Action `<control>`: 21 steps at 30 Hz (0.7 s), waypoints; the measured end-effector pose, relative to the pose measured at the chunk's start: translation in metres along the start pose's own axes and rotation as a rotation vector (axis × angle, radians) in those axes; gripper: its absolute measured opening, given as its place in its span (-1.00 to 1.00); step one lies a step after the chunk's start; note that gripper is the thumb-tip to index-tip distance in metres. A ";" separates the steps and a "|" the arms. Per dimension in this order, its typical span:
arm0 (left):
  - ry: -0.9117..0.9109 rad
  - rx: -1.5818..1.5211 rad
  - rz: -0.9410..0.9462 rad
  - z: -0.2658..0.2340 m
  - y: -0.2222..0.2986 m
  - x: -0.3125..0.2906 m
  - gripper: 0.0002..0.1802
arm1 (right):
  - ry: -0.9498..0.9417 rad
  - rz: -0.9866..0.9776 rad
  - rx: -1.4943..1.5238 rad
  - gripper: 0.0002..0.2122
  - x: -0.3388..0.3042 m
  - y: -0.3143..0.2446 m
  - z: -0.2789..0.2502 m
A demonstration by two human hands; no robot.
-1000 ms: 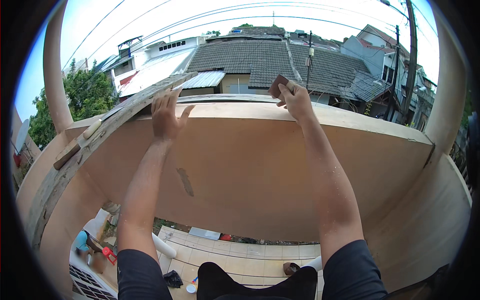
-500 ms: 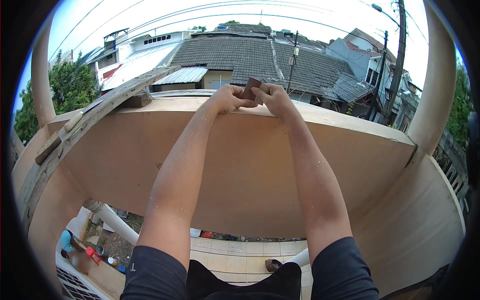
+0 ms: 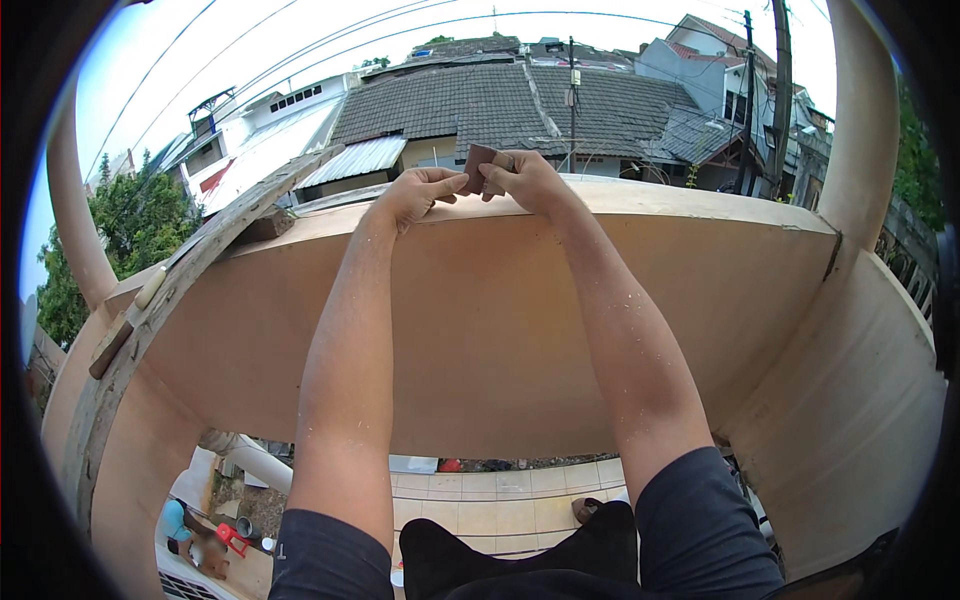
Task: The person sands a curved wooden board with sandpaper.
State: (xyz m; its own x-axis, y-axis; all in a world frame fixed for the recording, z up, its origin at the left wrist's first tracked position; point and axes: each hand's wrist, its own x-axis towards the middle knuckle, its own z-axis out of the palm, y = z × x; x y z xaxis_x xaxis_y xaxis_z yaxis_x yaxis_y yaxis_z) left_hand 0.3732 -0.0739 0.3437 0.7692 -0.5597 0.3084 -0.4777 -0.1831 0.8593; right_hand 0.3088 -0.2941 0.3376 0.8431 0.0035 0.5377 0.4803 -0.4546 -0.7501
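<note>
Both my arms reach out to the top of a peach-coloured wall point(image 3: 640, 205). Between my hands is a small, stiff, reddish-brown piece of sandpaper point(image 3: 478, 168), held upright just above the ledge. My left hand point(image 3: 424, 194) pinches its lower left edge with thumb and fingers. My right hand point(image 3: 530, 182) grips its right side, thumb in front and fingers curled behind. Part of the sheet is covered by the right fingers. Pale specks of dust lie on both forearms.
A weathered plank point(image 3: 215, 232) slants across the wall on the left, carrying a tool with a pale handle point(image 3: 150, 288) and a wooden piece point(image 3: 110, 348). Round columns point(image 3: 862, 110) flank the wall. Far below are a tiled floor point(image 3: 470, 510), a red stool point(image 3: 232, 540) and a person point(image 3: 178, 522).
The view has shifted, so the wall and roofs sit differently. Both hands appear slightly further left, still holding the sandpaper, which my left hand now grips nearer its lower edge.
</note>
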 end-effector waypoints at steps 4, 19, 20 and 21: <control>0.020 0.098 -0.048 -0.010 0.000 -0.003 -0.47 | 0.022 0.071 -0.128 -0.66 -0.010 -0.022 0.006; -0.011 -0.033 0.062 -0.007 -0.005 -0.004 -0.62 | -0.004 0.102 -0.207 -0.64 -0.006 -0.019 0.003; 0.001 0.014 0.027 -0.005 -0.003 -0.004 -0.65 | -0.010 0.107 -0.227 -0.64 -0.006 -0.019 0.002; 0.015 0.061 -0.008 -0.004 0.000 -0.005 -0.68 | -0.017 0.112 -0.246 -0.65 -0.005 -0.019 0.001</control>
State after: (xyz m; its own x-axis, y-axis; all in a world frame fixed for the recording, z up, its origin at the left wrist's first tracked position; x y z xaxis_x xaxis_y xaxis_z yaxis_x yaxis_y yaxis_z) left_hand 0.3715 -0.0678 0.3435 0.7791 -0.5460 0.3080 -0.4963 -0.2371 0.8352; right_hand 0.2956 -0.2849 0.3487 0.8926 -0.0444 0.4486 0.3126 -0.6561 -0.6869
